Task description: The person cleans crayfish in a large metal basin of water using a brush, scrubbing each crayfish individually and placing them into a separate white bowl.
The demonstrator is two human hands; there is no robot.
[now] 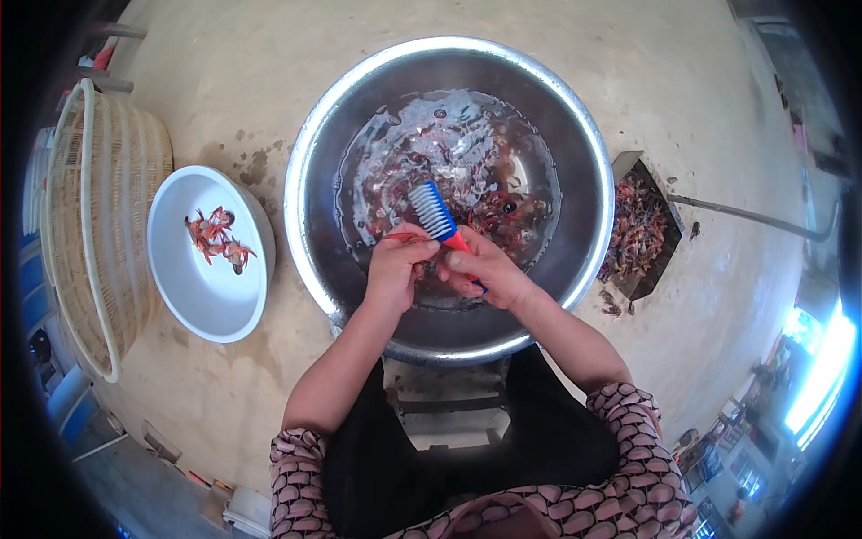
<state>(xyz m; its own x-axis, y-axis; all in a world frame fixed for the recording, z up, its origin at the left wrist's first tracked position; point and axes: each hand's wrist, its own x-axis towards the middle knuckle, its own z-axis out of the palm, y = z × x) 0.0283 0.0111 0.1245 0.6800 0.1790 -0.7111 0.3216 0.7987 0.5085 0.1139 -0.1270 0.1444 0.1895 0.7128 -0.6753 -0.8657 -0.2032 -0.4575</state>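
Note:
Over a large metal basin (pixel 586 269) of water, my left hand (pixel 397 266) grips a red crayfish (pixel 406 237), mostly hidden by the fingers. My right hand (pixel 486 265) is closed around the red handle of a scrub brush (pixel 434 212) with a blue head and pale bristles, which point up and to the left. The two hands are close together. Crayfish (pixel 505 209) lie in the water below, partly hidden by glare. To the left, a white plastic bowl (pixel 202 306) holds several crayfish (pixel 215 236).
A large woven basket (pixel 121 222) lies on its side beyond the bowl. Right of the basin, a long-handled metal dustpan (pixel 653 279) holds a heap of crayfish scraps (pixel 636 229). Small bits lie on the floor beside it.

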